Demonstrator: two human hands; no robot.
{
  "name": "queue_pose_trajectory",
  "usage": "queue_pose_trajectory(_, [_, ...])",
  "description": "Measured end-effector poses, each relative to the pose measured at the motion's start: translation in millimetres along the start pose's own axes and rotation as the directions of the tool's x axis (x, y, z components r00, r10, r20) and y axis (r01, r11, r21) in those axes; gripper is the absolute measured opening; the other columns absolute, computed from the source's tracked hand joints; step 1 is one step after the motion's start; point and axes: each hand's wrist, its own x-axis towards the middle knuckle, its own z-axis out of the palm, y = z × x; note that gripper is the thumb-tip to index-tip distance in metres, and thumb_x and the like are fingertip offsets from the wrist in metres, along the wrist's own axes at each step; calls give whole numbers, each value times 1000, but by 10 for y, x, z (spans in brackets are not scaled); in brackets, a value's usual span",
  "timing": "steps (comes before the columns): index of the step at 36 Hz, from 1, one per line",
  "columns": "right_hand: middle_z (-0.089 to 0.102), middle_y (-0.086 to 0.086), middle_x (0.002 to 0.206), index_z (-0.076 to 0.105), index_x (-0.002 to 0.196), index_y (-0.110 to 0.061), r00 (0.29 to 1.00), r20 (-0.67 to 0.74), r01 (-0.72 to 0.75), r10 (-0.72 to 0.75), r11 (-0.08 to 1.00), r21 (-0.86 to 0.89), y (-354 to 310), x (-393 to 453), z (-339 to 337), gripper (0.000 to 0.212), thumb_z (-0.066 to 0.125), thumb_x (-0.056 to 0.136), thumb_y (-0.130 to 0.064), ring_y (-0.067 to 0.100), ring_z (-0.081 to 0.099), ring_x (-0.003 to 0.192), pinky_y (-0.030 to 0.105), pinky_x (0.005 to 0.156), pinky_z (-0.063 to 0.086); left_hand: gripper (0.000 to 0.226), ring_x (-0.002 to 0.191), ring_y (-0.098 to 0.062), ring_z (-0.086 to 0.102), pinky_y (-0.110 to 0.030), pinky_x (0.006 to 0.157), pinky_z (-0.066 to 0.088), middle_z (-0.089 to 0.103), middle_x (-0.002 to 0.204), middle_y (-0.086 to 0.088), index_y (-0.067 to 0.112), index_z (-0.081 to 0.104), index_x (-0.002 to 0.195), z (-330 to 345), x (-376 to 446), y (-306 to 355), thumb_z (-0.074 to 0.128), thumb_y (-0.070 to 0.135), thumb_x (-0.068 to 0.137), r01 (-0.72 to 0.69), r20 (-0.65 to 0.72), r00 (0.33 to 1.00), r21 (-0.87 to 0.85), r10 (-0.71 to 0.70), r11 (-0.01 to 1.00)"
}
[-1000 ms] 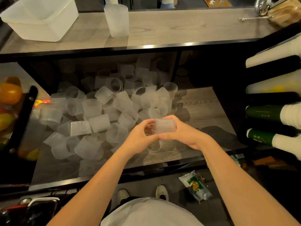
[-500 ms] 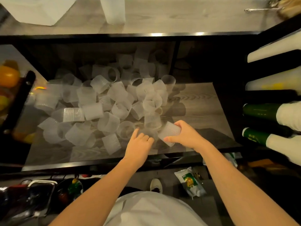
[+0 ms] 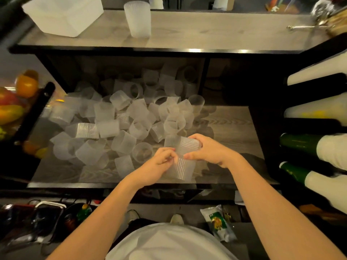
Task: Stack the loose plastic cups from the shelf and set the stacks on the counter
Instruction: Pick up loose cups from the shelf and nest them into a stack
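Over the front of the shelf [image 3: 234,128], both hands meet: the right hand [image 3: 210,151] grips a ribbed cup [image 3: 187,146], the left hand [image 3: 159,165] pinches another cup [image 3: 181,168] beside it (loose cups [image 3: 116,126] piled behind).

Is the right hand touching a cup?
Touching. The head view shows the right hand with fingers curled over a ribbed cup, thumb pressed against its side.

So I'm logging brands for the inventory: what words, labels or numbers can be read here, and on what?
None can be read.
Green and yellow packet on the floor: print too blurred.
Green bottles at right: label marks too small.
Plastic cups: no print.
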Motion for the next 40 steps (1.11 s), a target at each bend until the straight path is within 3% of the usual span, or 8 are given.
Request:
queue_pose_trajectory(7, [62, -6, 119, 53, 126, -33, 999, 17, 52, -51, 997, -52, 8, -7, -128, 60, 86, 76, -30, 15, 63, 107, 35, 87, 58, 41, 104, -32, 58, -45, 92, 49, 42, 136, 4, 58, 43, 130, -132, -38, -13, 46, 31, 99, 28, -132, 990, -204, -56, 978])
queue_pose_trajectory(11, [56, -12, 119, 49, 134, -33, 987, 153, 69, -40, 980, -188, -56, -27, -102, 65, 84, 79, -31, 10, 59, 105, 19, 75, 52, 49, 114, -10, 58, -28, 90, 49, 51, 131, 7, 53, 34, 140, -134, -3, 27, 53, 31, 101, 17, -306, 942, -365, -137, 931])
queue_pose_trajectory(19, [42, -12, 145, 32, 153, -29, 965, 248, 167, -88, 934, -317, -163, 166, 347, 95, 84, 75, -43, 8, 45, 125, 23, 95, 41, 21, 103, -5, 59, -24, 81, 47, 61, 118, 5, 30, 55, 121, 297, 170, 119, 46, 36, 103, 70, -556, 767, -423, -320, 903])
queue_pose_trajectory(22, [44, -10, 137, 38, 148, -31, 972, 219, 141, -82, 952, -272, -136, 220, 453, 84, 83, 78, -40, 7, 49, 114, 20, 82, 43, 24, 107, -9, 54, -26, 84, 44, 54, 119, 7, 29, 53, 119, 345, 95, -13, 39, 43, 103, 52, -676, 616, -479, -405, 876])
queue_pose_trajectory(25, [48, -11, 128, 42, 143, -34, 987, 154, 78, -49, 979, -190, -89, 267, 534, 79, 83, 76, -47, 3, 52, 105, 23, 76, 48, 23, 119, -25, 45, -42, 100, 43, 42, 121, 1, 25, 49, 114, 276, -126, -298, 51, 42, 98, 158, -863, 291, -382, -412, 911])
queue_pose_trajectory(29, [51, -7, 125, 45, 138, -30, 995, 98, 29, -18, 993, -115, -50, 352, 662, 74, 82, 77, -48, 10, 54, 106, 27, 80, 50, 70, 133, -38, 30, -56, 105, 39, 35, 144, -17, 11, 42, 135, 99, -328, -598, 73, 46, 84, 369, -808, -6, -550, -589, 750])
queue_pose_trajectory(34, [52, -5, 122, 44, 134, -26, 999, 37, 11, -9, 999, -38, -104, 423, 866, 68, 80, 80, -47, 8, 54, 103, 25, 74, 50, 70, 134, -37, 30, -53, 105, 35, 44, 139, -14, 16, 50, 133, -54, -286, -841, 68, 60, 82, 596, -707, 192, -467, -680, 654])
queue_pose_trajectory(40, [52, -1, 124, 40, 136, -25, 999, 42, 7, -7, 1000, -4, -142, 476, 941, 67, 78, 84, -44, 14, 56, 107, 33, 85, 54, 16, 111, -24, 56, -37, 90, 48, 59, 96, 8, 25, 56, 90, -69, -332, -820, 63, 39, 94, 334, -721, 315, -525, -618, 783])
